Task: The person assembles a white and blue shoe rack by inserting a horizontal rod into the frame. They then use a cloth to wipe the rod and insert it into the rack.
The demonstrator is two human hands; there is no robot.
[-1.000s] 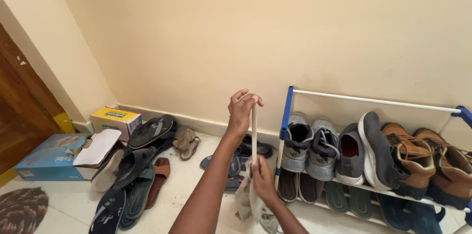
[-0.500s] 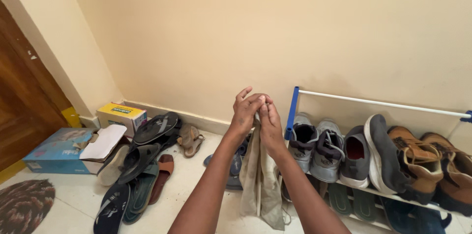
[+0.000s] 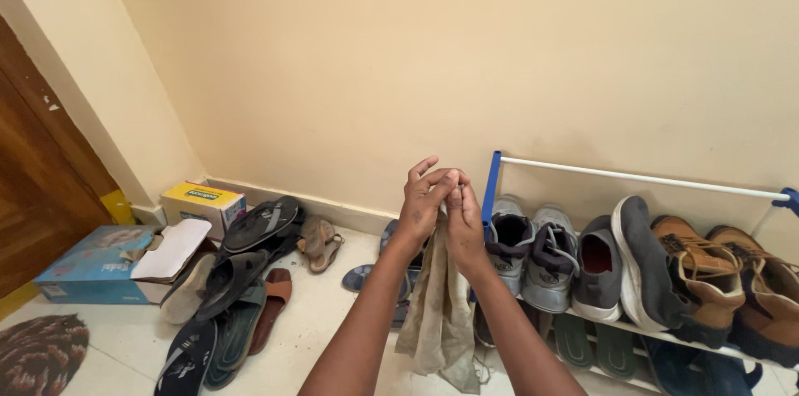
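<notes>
Both hands meet at the centre of the frame, the left hand (image 3: pixel 424 196) and the right hand (image 3: pixel 463 211) pressed close together, each grip pinching the top edge of a pale, dingy cloth (image 3: pixel 439 304) that hangs straight down between the forearms towards the tiled floor (image 3: pixel 325 313); a second earlier the left hand alone held the cloth's upper end high while the right gripped it low, pulling it into a thin taut strip; half a second ago the right hand had risen to join the left, and now the pair has dropped slightly lower in the frame, the cloth doubled over and hanging in loose folds; judged from this, the stretching is over and the cloth is being gathered or folded at its top; just right of the hands, the blue upright of a shoe rack (image 3: pixel 491 188) with a white top rail carries a row of grey sneakers (image 3: pixel 533 259) and, at the right edge, brown boots (image 3: pixel 716 267), with sandals on the shelf beneath; to the lower left, a heap of dark flip-flops (image 3: pixel 237 279) lies on the floor beside a blue box (image 3: pixel 83 267) and a yellow box (image 3: pixel 202 205) against the cream wall; a wooden door (image 3: pixel 33 188) fills the left edge.
</notes>
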